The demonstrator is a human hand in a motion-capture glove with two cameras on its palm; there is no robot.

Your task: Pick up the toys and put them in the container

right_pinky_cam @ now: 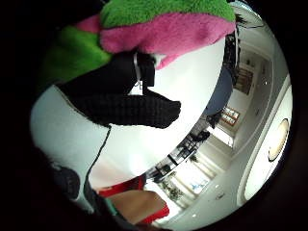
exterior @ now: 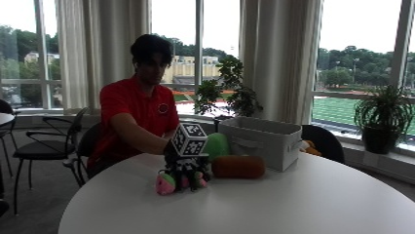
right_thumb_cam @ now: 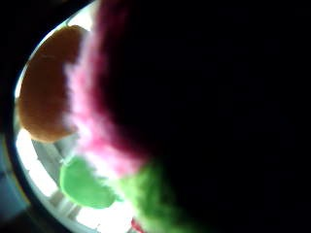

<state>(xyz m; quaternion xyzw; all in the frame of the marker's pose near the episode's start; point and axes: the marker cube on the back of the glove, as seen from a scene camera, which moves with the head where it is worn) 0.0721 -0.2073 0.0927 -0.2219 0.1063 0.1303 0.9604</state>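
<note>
The person's gloved right hand (exterior: 183,168) reaches forward over the round white table (exterior: 259,204), fingers curled down around a pink-and-green plush toy (exterior: 176,182) that sits at or just above the tabletop. The little-finger palm view shows a black-gloved finger (right_pinky_cam: 144,108) bent beneath the plush. Only the thumb-side view shows the orange toy (right_thumb_cam: 46,92) and green toy (right_thumb_cam: 82,184) close beside the plush. The grey container (exterior: 259,141) stands behind those 2 toys; its contents are hidden.
</note>
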